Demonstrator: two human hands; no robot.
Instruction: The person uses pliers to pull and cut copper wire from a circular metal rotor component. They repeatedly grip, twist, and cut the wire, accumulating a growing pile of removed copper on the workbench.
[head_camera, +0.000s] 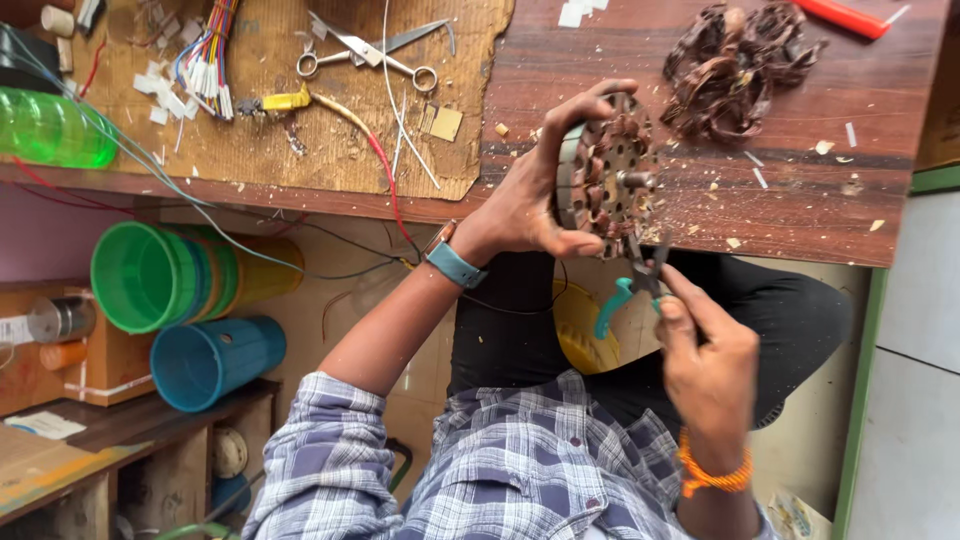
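Observation:
My left hand grips a round metal motor stator with copper windings, held on edge at the front of the wooden workbench. A teal band sits on that wrist. My right hand holds teal-handled pliers, their jaws touching the lower rim of the stator. An orange thread band circles the right wrist.
A heap of pulled copper wire lies on the bench behind the stator. Scissors, a coloured wire bundle and a green bottle lie to the left. Green, yellow and blue plastic tubs rest below the bench.

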